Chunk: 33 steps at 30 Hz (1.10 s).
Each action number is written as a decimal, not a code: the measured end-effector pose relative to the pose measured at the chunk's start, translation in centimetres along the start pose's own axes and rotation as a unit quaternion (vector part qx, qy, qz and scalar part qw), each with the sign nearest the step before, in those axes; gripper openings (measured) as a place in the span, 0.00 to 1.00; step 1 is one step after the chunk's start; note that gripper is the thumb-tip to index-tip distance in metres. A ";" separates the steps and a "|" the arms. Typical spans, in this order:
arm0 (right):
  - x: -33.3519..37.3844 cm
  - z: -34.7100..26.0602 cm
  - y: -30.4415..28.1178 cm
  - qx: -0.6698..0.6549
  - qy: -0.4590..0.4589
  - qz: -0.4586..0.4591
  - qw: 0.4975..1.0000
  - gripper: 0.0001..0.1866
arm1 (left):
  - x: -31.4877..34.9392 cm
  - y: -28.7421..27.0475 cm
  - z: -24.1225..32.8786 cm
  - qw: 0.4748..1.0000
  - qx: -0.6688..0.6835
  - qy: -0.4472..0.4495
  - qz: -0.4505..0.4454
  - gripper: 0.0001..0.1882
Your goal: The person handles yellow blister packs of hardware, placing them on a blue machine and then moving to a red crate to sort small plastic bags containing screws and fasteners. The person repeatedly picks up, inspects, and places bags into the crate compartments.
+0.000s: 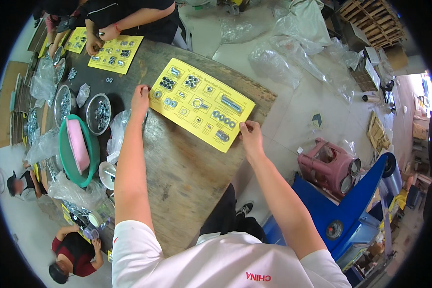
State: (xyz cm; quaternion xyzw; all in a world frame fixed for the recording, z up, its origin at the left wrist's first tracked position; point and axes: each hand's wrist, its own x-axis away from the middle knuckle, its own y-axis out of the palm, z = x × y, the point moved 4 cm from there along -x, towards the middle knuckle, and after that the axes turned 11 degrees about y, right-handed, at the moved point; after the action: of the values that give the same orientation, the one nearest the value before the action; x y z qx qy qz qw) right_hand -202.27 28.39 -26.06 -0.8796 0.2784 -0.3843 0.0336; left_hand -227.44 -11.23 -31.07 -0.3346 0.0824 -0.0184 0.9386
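Note:
A yellow hardware card (187, 129) lies toward the far end of the wooden table, tilted down to the right. Groups of black nuts (167, 83), silver washers (223, 118) and a long bolt (231, 103) sit on its printed face. My left hand (140, 100) grips the card's left edge, fingers closed on it. At the lower right corner, my right hand (251, 134) pinches the card between thumb and fingers. Both arms are stretched out over the table.
The worn wooden table (187, 177) holds metal bowls of hardware (99, 114), a green basin (89, 177) with a pink one (77, 146), and plastic bags. A co-worker's hands (95, 44) touch another yellow card (115, 54). Blue machinery (321, 211) and a pink stool (321, 165) stand right.

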 end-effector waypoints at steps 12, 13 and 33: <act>-1.4 0.1 0.7 -0.038 -0.022 -0.024 0.999 0.14 | -0.5 1.3 0.6 0.982 0.165 -0.090 -0.036 0.15; -1.5 0.2 0.6 -0.054 -0.017 -0.033 0.998 0.15 | -0.4 1.4 0.8 0.974 0.198 -0.099 -0.039 0.15; 24.4 14.9 -34.4 -0.219 -0.036 0.132 0.966 0.16 | 21.8 12.9 32.1 0.920 0.344 -0.007 -0.186 0.14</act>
State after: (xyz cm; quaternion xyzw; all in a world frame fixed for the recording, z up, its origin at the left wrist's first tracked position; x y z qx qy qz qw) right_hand -162.54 42.46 -11.12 -0.8342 0.4681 -0.2739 -0.0998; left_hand -200.85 16.89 -17.80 -0.0008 0.0010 -0.2178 0.9760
